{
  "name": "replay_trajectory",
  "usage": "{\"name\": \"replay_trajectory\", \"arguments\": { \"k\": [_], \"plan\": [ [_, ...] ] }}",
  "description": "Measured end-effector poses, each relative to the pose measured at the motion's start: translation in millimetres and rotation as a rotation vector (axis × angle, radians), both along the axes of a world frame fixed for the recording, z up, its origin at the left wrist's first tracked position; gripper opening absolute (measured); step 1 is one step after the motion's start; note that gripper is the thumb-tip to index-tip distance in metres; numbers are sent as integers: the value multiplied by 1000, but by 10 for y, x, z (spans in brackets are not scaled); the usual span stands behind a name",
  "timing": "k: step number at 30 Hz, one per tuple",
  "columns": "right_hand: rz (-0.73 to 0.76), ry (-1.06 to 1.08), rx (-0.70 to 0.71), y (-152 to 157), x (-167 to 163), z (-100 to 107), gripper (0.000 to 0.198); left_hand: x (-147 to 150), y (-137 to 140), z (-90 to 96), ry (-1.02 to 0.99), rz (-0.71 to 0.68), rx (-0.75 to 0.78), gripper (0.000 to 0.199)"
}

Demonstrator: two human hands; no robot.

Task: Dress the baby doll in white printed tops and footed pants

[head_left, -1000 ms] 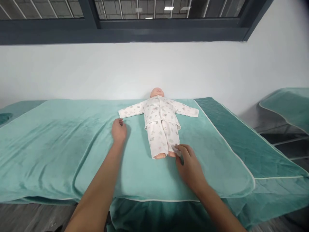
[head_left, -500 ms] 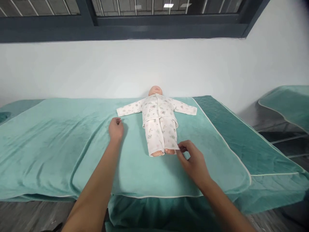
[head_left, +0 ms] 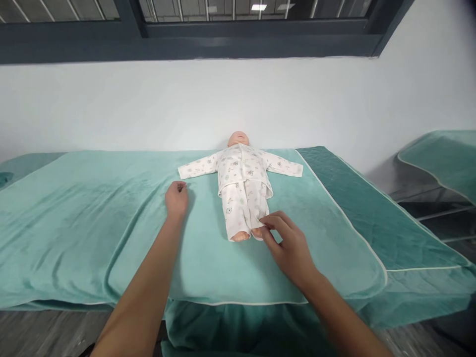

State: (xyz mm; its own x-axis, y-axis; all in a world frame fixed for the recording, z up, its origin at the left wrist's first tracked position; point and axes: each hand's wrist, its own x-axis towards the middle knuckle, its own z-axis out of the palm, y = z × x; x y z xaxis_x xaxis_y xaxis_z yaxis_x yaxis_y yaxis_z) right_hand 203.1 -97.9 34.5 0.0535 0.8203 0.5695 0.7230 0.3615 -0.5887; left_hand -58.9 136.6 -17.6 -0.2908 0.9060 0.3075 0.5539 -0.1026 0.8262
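Note:
A baby doll [head_left: 238,138] lies on its back on a teal blanket [head_left: 208,277], head toward the wall. It wears a white printed jacket [head_left: 242,166] with the sleeves spread sideways, and matching trousers [head_left: 235,206]. The doll's feet show below the cuffs. My right hand [head_left: 288,243] pinches the trouser cuff on the right between thumb and fingers, by the foot. My left hand [head_left: 176,198] rests on the blanket with its fingers curled, just below the left sleeve and apart from it; whether it holds anything is hidden.
Behind the doll rises a white wall [head_left: 148,104] with a dark window frame [head_left: 256,42] above. A darker teal cover [head_left: 372,213] extends to the right. Another teal-covered surface [head_left: 442,153] stands at the far right.
My right hand has shifted left and slightly up, drawing the trouser cuff inward over the foot. My left hand stays nearly in place.

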Motion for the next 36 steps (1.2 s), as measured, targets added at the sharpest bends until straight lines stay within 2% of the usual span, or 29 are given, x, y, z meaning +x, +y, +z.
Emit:
{"name": "replay_trajectory", "arguments": {
  "k": [4, 7, 14, 17, 21, 27, 29, 33, 36],
  "plan": [
    [-55, -69, 19, -48, 4, -14, 17, -4, 10, -16, 0, -1, 2, 18],
    [-29, -209, 18, -56, -35, -76, 26, -4, 12, -19, 0, -1, 1, 18],
    [-97, -423, 16, 80, -196, -157, 35, -10, 7, -15, -7, -7, 4, 16],
    [-132, -439, 11, 132, -218, -160, 33, -9, 2, -8, -7, -12, 5, 16],
    [-163, -424, 72, 134, -222, -157, 20, -6, 4, -4, -1, -14, 1, 16],
    [-122, -311, 177, 85, -262, -112, 14, -11, 13, -8, 20, -12, -12, 17],
    [-122, -309, 174, 70, -270, -120, 15, -12, 13, -7, 28, -9, -16, 17],
    [-118, -380, 134, 50, -269, -162, 29, -11, 8, -4, 38, -4, -25, 18],
    [-128, -366, 126, 44, -280, -150, 22, -9, 2, 0, 45, -4, -28, 18]
  ]
}}
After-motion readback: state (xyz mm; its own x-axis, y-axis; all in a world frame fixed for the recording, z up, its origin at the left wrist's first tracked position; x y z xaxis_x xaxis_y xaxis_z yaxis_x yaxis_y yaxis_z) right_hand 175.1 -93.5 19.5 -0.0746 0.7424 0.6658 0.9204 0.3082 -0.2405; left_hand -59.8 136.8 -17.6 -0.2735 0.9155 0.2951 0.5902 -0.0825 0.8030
